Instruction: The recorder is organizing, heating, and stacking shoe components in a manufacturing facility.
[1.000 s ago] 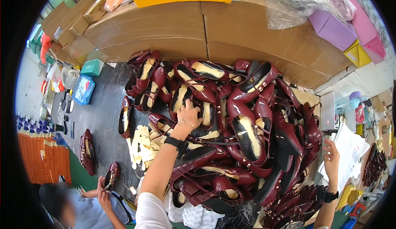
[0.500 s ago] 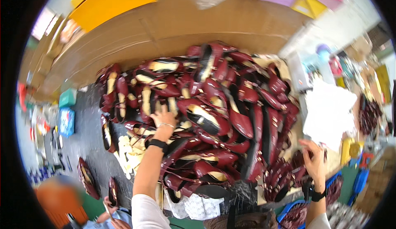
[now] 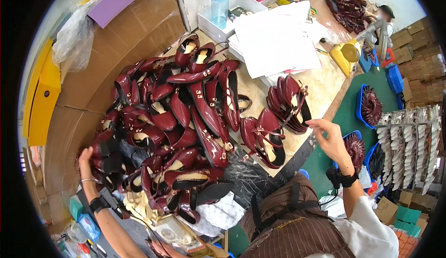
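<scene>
Glossy burgundy strap shoes with pale insoles and gold buckles lie in a jumbled heap [image 3: 179, 111]. At the heap's left edge, my left hand [image 3: 86, 164] is against several burgundy shoes [image 3: 106, 153] whose black heels show. Those shoes partly hide its fingers, so its grip is unclear. My right hand [image 3: 329, 139] is open beside a nested row of burgundy shoes [image 3: 284, 100], with fingertips close to the nearest heel. I cannot tell whether they touch. A few more burgundy shoes [image 3: 265, 139] lie just in front of that row.
White paper sheets [image 3: 278, 39] overlap a white box [image 3: 213, 28] at the back. A cardboard wall [image 3: 125, 39] borders the heap. Blue baskets [image 3: 361, 101] of shoes stand on the green floor to the right, near a rack [image 3: 409, 142]. White wrapping paper [image 3: 218, 216] lies in front.
The view has swung to the right. My left hand is now at the heap's left edge instead of among its shoes. My right hand remains near the shoe row, fingers now pointing left.
</scene>
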